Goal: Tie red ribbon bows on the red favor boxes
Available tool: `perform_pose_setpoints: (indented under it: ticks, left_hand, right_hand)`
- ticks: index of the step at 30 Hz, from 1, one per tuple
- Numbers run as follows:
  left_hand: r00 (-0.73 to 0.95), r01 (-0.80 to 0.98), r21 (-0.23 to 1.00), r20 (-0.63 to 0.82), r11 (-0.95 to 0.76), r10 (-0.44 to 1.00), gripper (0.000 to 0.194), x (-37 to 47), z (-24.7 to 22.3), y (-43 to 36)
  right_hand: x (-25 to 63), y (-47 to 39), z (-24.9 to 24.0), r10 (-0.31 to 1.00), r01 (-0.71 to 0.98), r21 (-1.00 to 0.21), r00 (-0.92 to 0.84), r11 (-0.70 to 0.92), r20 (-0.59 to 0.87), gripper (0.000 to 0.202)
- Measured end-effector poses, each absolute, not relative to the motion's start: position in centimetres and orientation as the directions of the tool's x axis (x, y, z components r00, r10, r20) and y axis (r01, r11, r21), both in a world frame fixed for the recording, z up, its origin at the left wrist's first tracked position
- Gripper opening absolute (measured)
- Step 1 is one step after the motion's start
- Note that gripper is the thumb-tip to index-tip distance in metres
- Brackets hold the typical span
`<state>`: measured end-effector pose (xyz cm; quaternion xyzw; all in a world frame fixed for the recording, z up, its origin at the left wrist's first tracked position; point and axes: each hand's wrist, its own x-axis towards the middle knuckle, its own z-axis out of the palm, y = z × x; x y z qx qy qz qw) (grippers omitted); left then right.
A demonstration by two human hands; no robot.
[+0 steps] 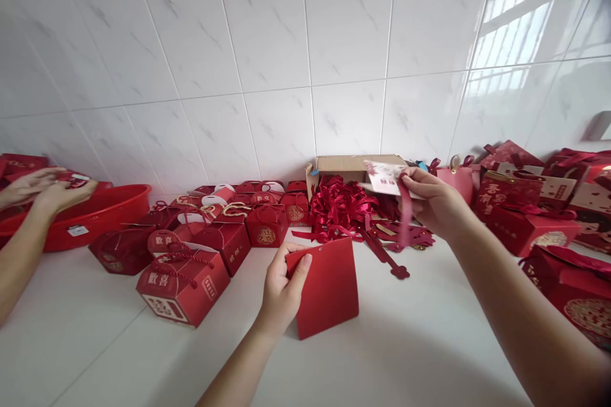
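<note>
My left hand grips a plain red folded gift box by its upper left edge, thumb on the near face. The box is tilted, low over the white tabletop. To the right, my right hand is raised and pinches a dark pink ribbon, which hangs down from the fingers. A white printed card with red marks is at the same fingertips; how it is held is partly hidden. Just beyond my hands lies a heap of red ribbons, spilling from a cardboard box.
Red gift boxes with rope handles crowd the left. At the far left, another person's hands hold a small red item above a red basin. More decorated boxes stand at the right. A tiled wall rises behind.
</note>
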<state>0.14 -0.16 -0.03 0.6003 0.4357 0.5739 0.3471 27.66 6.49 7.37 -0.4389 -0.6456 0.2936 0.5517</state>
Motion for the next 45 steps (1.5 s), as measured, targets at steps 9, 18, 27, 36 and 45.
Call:
perform_pose_setpoints:
  ticks: [9, 18, 27, 36, 45]
  left_hand:
    - [0.006, 0.128, 0.896, 0.429, -0.426, 0.903, 0.017, 0.1, 0.0, -0.2]
    - [0.027, 0.275, 0.73, 0.645, -0.626, 0.764, 0.039, 0.1, -0.3, -0.5]
    - [-0.031, 0.14, 0.831, 0.547, -0.538, 0.836, 0.019, 0.6, -0.2, -0.2]
    - [-0.109, 0.252, 0.787, 0.602, -0.564, 0.791, 0.03, 0.5, -0.3, -0.2]
    - [-0.051, 0.129, 0.896, 0.434, -0.425, 0.899, 0.023, 0.3, -0.4, -0.4]
  right_hand:
    - [23.8, 1.5, 8.9, 0.789, -0.275, -0.907, -0.608, -0.319, -0.093, 0.019]
    - [19.7, 3.1, 5.7, 0.884, -0.38, -0.851, -0.43, -0.363, -0.185, 0.027]
    - [18.7, 1.9, 5.5, 0.926, -0.364, -0.908, -0.372, -0.208, -0.063, 0.014]
    - [21.4, 3.3, 6.0, 0.946, -0.269, -0.955, -0.321, -0.127, -0.035, 0.026]
    - [20.4, 1.5, 6.5, 0.899, -0.152, -0.96, -0.342, 0.234, 0.273, 0.019]
